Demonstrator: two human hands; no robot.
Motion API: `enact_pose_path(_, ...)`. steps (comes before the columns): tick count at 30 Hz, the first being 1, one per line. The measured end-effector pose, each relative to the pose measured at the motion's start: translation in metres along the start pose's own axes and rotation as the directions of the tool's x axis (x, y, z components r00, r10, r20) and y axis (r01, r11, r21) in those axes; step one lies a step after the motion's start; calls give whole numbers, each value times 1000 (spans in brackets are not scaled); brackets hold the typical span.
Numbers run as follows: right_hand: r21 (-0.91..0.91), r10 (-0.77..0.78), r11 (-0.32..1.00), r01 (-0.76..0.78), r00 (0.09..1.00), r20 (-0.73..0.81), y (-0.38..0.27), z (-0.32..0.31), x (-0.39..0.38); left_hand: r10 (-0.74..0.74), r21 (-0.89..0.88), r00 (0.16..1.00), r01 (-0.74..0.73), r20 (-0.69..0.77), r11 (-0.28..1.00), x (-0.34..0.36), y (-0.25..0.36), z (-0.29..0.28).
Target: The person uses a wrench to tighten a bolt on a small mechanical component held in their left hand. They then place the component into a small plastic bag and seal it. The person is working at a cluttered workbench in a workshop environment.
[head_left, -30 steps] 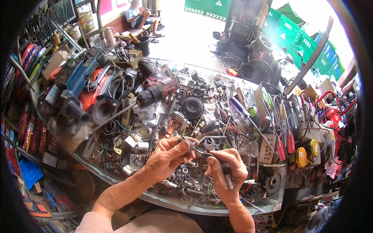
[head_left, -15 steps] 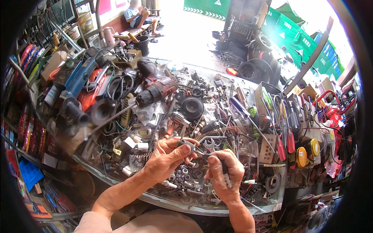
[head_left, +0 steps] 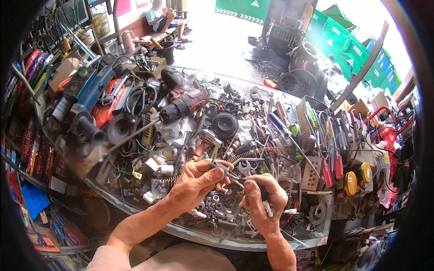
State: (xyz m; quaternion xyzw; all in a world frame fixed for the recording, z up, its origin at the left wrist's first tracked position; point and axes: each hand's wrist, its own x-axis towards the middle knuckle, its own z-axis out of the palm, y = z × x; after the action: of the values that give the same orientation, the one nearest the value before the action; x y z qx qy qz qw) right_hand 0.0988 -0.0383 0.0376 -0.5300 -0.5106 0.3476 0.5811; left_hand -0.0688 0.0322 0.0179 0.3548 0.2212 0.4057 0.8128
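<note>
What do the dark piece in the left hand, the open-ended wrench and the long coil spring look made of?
Dark piece in left hand: perhaps plastic or rubber, matte grey-black; coated metal possible.
Open-ended wrench: likely steel, bare grey with metallic sheen.
Long coil spring: probably steel wire, dull, rust-like brown.

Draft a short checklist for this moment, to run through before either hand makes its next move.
1. Left hand grips the small dark part: ok, pinched between thumb and fingers.
2. Right hand holds the dark tool: ok, fingers curled around it.
3. Tool's thin tip touching the dark part: cannot tell, too small.
4. Cordless drill clear of both hands: ok, it lies beyond them.
5. Bench under the hands free of loose pieces: not ok, small metal parts crowd it.
</note>
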Motion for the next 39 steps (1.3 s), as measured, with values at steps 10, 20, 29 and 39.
enact_pose_path(10, 216, 258, 942, -257, 966, 24, -6, -4, 1, 35, 11, 999, -34, -24, 999, 0, -1, 2)
enact_pose_path(20, -48, 338, 939, -342, 939, -69, -4, -12, 9, 69, -203, 993, -88, -96, 975, 8, 4, -10)
enact_pose_path(29, 487, 339, 787, -378, 925, 170, -7, -16, 14, -23, -270, 999, 14, -29, 963, 6, 1, -8)
enact_pose_path(39, 503, 186, 841, -201, 979, 79, -8, -26, 9, -73, -223, 995, 57, -63, 973, 5, 1, -4)
